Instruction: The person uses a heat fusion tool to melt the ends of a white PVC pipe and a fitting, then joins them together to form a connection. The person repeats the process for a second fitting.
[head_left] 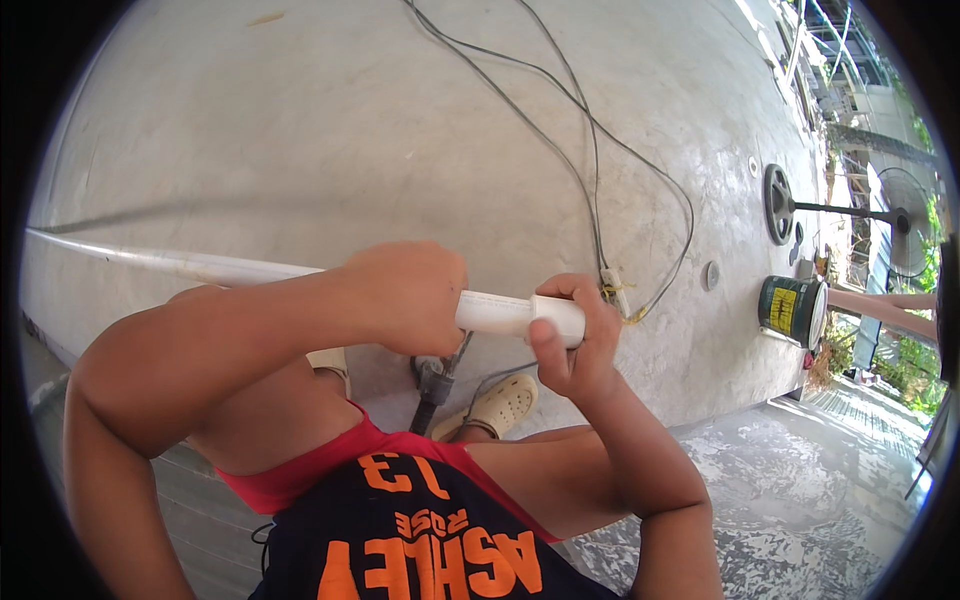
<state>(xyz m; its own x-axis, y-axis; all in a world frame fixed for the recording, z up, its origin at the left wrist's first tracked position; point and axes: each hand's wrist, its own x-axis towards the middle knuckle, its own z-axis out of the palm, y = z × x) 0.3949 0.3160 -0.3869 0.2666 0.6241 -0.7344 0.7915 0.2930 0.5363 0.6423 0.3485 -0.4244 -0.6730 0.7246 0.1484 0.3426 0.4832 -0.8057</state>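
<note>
A long white plastic pipe [492,312] runs from the far left across the front of me. My left hand [412,295] is closed in a fist around it, a short way back from its right end. On that end sits a white pipe coupling [560,318], gripped between the thumb and fingers of my right hand [588,350]. Whether the coupling is fully seated on the pipe I cannot tell. Below my left hand, a dark power tool [435,380] shows near my feet, partly hidden by my hand and clothes.
Cream clogs [505,405] are on my feet. Dark cables [560,130] loop over the concrete floor to a white extension socket [615,290]. At the right stand a dark green bucket [783,310] and a pedestal fan [780,205]. A small round object [711,275] lies on the floor.
</note>
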